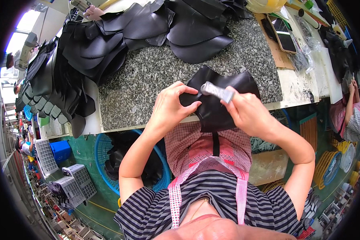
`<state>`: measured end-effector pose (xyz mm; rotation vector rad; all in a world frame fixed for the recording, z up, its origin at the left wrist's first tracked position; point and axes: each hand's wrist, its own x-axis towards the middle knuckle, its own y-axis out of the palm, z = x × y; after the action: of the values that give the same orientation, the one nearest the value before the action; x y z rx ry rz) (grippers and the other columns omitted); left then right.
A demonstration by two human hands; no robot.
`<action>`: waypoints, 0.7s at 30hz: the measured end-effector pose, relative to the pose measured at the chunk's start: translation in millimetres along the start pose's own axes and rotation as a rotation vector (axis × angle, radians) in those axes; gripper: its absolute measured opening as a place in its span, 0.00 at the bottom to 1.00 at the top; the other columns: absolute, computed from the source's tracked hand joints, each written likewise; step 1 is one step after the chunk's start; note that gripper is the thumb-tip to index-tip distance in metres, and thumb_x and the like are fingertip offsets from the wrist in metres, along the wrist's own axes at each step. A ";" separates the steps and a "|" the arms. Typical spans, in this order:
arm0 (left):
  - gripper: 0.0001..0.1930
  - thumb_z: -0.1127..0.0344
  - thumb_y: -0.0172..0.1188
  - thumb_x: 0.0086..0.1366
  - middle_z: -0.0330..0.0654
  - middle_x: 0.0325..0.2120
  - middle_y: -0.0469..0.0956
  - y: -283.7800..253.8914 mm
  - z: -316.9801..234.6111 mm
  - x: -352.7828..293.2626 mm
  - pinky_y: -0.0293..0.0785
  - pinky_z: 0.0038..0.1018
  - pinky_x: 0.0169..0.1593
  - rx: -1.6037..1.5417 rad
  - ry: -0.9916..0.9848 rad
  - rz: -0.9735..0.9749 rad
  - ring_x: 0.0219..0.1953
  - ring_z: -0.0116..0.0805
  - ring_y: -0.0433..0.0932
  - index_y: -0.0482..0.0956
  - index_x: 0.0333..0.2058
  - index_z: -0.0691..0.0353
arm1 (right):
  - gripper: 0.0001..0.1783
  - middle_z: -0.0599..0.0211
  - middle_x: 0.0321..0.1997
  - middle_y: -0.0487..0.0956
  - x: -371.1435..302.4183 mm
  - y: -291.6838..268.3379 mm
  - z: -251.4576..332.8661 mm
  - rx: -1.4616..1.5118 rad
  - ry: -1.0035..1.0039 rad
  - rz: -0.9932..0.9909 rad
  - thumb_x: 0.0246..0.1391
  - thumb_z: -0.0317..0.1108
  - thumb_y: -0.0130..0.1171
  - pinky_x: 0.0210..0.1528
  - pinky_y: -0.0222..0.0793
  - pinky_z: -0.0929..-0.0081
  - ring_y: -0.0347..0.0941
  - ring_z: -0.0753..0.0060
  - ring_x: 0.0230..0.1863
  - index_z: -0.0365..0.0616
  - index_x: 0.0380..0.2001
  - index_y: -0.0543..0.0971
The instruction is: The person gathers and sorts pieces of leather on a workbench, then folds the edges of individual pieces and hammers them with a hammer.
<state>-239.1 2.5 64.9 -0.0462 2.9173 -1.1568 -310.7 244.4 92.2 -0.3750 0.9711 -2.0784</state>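
Note:
A black, leather-like cut piece [216,114] lies curved over the front edge of the speckled stone slab, its lower part hanging toward my lap. My left hand [170,104] holds its left edge between thumb and forefinger. Closed around a hammer is my right hand [248,112]; the grey metal hammer head [216,91] rests over the upper middle of the piece, close to my left fingertips. The hammer's handle is hidden in my fist. Whether the head touches the piece I cannot tell.
Piles of black cut pieces [144,24] cover the far and left sides of the stone slab [148,72]. A phone [282,34] lies at the right by clear plastic wrap. A blue basket [102,160] stands below the table. Another person's arm [351,104] shows far right.

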 end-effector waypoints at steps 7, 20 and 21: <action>0.15 0.69 0.75 0.55 0.44 0.37 0.81 4.4 -6.4 -6.2 0.78 0.33 0.41 -0.021 -0.049 0.009 0.37 0.39 0.83 0.86 0.41 0.63 | 0.11 0.43 0.26 0.80 -2.7 15.1 -4.1 0.039 0.101 -0.021 0.70 0.34 0.51 0.33 0.74 0.44 0.79 0.33 0.33 0.35 0.45 0.73; 0.08 0.77 0.69 0.61 0.42 0.31 0.78 12.9 6.9 -12.4 0.77 0.25 0.33 -0.085 0.038 -0.154 0.28 0.31 0.81 0.87 0.40 0.63 | 0.13 0.43 0.21 0.76 0.9 26.2 -19.2 0.163 0.031 -0.129 0.71 0.35 0.52 0.30 0.70 0.47 0.76 0.34 0.27 0.33 0.40 0.76; 0.09 0.76 0.71 0.60 0.41 0.31 0.79 8.5 4.1 -12.2 0.78 0.24 0.33 -0.079 0.011 -0.115 0.28 0.28 0.81 0.87 0.41 0.63 | 0.13 0.43 0.21 0.76 0.4 26.0 -19.7 0.167 0.031 -0.132 0.71 0.35 0.52 0.30 0.70 0.47 0.76 0.34 0.27 0.33 0.40 0.76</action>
<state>-227.1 6.3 56.0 -0.2120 3.0044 -1.0573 -307.7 244.0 59.7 -0.3282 0.8012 -2.2724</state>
